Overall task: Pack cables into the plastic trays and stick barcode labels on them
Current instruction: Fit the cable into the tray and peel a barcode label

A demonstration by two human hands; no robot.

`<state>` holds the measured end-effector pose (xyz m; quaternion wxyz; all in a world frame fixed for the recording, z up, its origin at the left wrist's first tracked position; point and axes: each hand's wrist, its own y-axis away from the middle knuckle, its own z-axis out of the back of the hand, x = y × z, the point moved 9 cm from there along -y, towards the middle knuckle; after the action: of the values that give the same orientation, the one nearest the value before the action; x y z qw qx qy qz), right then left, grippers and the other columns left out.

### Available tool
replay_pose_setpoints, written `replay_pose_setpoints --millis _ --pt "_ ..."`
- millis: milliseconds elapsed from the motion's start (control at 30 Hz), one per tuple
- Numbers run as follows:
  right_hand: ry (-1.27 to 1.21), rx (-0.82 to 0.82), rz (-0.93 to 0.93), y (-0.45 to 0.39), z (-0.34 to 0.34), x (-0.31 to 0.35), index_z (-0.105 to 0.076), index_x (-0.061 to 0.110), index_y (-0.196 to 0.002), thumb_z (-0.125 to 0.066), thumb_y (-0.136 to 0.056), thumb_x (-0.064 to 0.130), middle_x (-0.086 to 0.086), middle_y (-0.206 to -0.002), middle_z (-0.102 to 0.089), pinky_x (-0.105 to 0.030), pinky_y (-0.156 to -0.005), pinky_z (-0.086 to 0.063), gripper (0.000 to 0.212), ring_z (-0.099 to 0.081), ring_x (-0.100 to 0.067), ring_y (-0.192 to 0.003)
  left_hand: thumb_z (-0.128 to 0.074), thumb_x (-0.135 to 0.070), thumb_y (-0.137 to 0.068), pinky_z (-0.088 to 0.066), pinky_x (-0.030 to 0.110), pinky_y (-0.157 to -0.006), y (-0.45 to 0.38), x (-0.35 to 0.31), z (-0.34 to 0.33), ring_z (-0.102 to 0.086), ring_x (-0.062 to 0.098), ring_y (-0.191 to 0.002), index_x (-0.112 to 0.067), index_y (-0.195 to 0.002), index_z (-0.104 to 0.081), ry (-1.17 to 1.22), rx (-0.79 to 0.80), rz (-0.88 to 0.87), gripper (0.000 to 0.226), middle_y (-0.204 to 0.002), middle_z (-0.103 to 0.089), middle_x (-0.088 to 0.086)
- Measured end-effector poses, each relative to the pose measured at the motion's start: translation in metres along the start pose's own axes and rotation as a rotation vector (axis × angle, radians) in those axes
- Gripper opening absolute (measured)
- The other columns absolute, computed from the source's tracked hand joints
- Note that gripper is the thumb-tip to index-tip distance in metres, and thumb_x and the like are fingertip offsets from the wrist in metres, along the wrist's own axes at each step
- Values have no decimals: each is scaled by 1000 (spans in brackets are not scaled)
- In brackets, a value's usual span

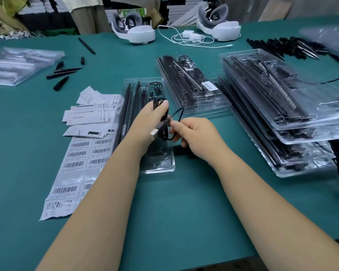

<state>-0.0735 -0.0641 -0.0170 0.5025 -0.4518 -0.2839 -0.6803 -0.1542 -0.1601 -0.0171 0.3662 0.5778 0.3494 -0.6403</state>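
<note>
The step in hand was the packing of a cable, not yet the labelling. The left hand (152, 118) was curled round a loosely coiled black cable (164, 122), its thumb and fingers (164, 104) closed over the upper loops, while a plug with a pale metal tip (154, 132) stuck out below the palm. The right hand (196, 133) pinched a loop of the same cable between thumb and forefinger, the other fingers curled under, as if gathering the slack into the coil. Both hands hovered just above an open plastic tray (159, 165) on the green counter (174, 212); black rods already lay in the tray's long slots, and another small coil sat in a pocket near its far end.

To the left, touching the tray's edge, lay a sheet of barcode labels (76, 159) with some printed cards (90, 116) above it. Beyond the tray sat a filled tray that already bore a label (208, 86), and to the right a stack of filled trays (282, 106).

By the look of it, the next move called for finishing the coil so that it stayed compact, then pressing it down into a free pocket of the tray without letting the loops spring out. Only after that would a label need peeling from the sheet.
</note>
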Motion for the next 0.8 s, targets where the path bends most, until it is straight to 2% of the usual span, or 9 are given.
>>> replay_pose_setpoints --millis 67,167,300,400,533,600,667,733,800 --pt "-95 47 -37 2 -9 -5 -61 11 -67 -50 -97 33 6 -46 -59 -12 -42 -34 39 -43 -1 -37 -51 -27 -81 -39 22 -51 3 0 -4 -53 16 -56 -20 -89 -63 4 40 40 16 -65 -59 -1" --pt "-22 4 10 2 -8 -2 -54 20 -54 -47 -98 34 10 -40 -51 -11 -46 -32 47 -45 0 -40 -46 -15 -57 -34 19 -46 9 -4 -13 -44 22 -63 -23 -84 -70 -111 160 -4 38 -61 -55 5" --pt "202 44 -37 -1 -6 -5 -43 19 -55 -42 -97 40 5 -55 -48 -28 -59 -34 47 -45 -14 -58 -54 -21 -59 -33 20 -49 13 -6 -18 -43 8 -55 -20 -77 -65 -180 186 -49 21 -62 -54 -6" --pt "287 96 30 2 -10 4 -38 20 -57 -40 -98 28 4 -58 -42 -32 -60 -32 42 -40 -19 -61 -61 -33 -64 -34 29 -60 12 -4 -19 -44 15 -61 -7 -73 -59 -222 180 -55 27 -65 -49 2" --pt "298 106 50 5 -11 9 -59 12 -66 -44 -94 27 -1 -62 -55 -38 -66 -47 35 -56 -28 -73 -65 -42 -79 -42 28 -55 11 -4 -15 -52 15 -45 -13 -58 -54 -285 64 -89 37 -46 -54 1" --pt "294 29 67 4 -5 11 -59 12 -61 -51 -90 31 -1 -58 -57 -35 -61 -45 35 -54 -24 -67 -60 -43 -81 -37 29 -56 9 -4 -11 -44 15 -45 -13 -59 -50 -312 -19 -99 39 -44 -46 -1" --pt "202 -144 117 6 9 16 -55 20 -62 -58 -82 29 5 -57 -54 -30 -58 -39 23 -49 -15 -62 -58 -42 -86 -32 30 -57 7 -4 -7 -39 14 -49 -17 -55 -47 -294 -62 -102 42 -49 -40 -4" --pt "26 -326 182 12 27 21 -58 23 -79 -57 -76 25 10 -74 -56 -23 -68 -39 3 -49 -12 -73 -54 -43 -92 -33 28 -55 6 -4 -3 -38 10 -45 -21 -48 -49 -299 -83 -104 49 -47 -42 -7" --pt "127 -405 231 11 38 23 -62 20 -100 -57 -79 18 7 -96 -57 -17 -81 -32 22 -46 -15 -94 -51 -45 -94 -35 23 -51 5 -5 -2 -40 6 -43 -21 -50 -50 -316 -89 -123 50 -47 -46 -9"
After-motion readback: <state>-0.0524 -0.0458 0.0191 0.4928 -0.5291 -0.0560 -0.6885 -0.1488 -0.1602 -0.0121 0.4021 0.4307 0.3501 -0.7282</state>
